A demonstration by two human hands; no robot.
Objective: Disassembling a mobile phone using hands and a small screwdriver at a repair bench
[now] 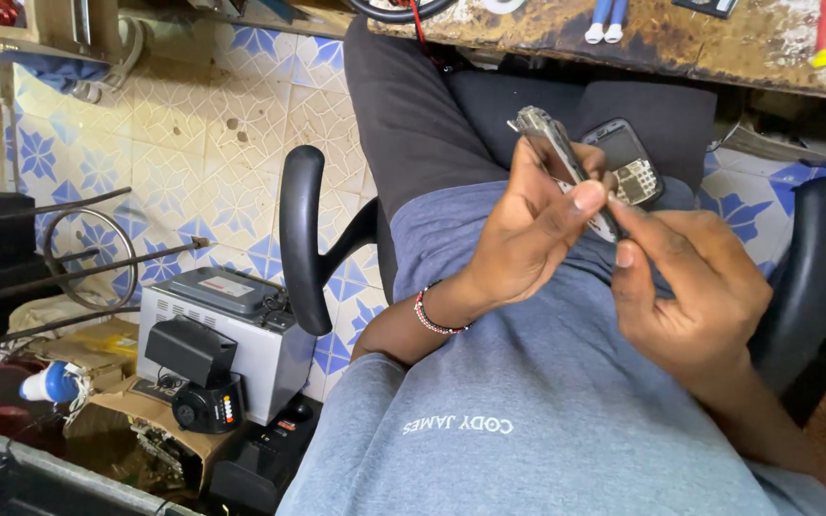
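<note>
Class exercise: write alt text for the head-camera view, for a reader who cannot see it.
Seen from above, a seated person's left hand grips a thin grey phone part edge-on while the right hand touches its lower end. A dark keypad phone lies on the lap. A grey boxy machine sits on the blue-patterned tiled floor.

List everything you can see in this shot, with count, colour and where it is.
Thin grey metal phone frame: one, silver-grey, gripped in both hands.
Dark keypad phone, opened up: one, black, on the lap.
Black chair armrest: one, left of the lap.
Grey box-shaped machine: one, on the floor, left.
Worn wooden bench: one, brown, top edge.
Blue-patterned floor tiles: many, cream and blue.
Beaded bracelet: one, red and white, left wrist.
Left hand: holds the frame.
Right hand: fingertips on the frame.
</note>
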